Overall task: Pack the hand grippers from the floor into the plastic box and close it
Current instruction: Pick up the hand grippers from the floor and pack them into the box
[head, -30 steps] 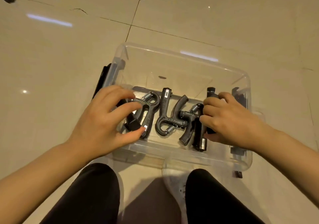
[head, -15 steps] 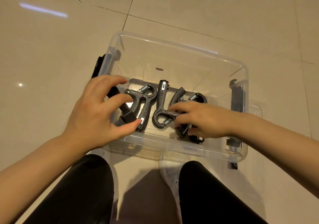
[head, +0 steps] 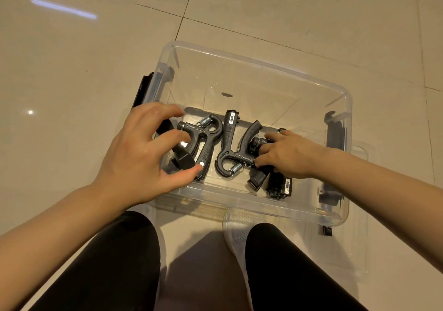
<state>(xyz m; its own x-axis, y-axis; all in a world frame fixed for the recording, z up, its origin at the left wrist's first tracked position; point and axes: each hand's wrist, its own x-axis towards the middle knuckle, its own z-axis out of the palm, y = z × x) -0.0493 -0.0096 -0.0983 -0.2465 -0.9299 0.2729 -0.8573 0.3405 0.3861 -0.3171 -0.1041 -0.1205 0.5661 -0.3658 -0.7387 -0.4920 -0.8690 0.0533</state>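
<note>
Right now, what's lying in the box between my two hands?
In the head view, one black hand gripper lies on the plastic box floor between the left hand and right hand, untouched by the left.

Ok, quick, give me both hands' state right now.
Left hand: fingers and thumb curled round the leftmost hand gripper in the plastic box.
Right hand: fingers curled on the right-side hand gripper.

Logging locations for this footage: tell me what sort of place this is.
Probably an indoor room, home or gym unclear. Glossy beige floor tiles mirror ceiling lights, and a person crouches over a clear plastic box of hand grippers set on the floor.
</note>
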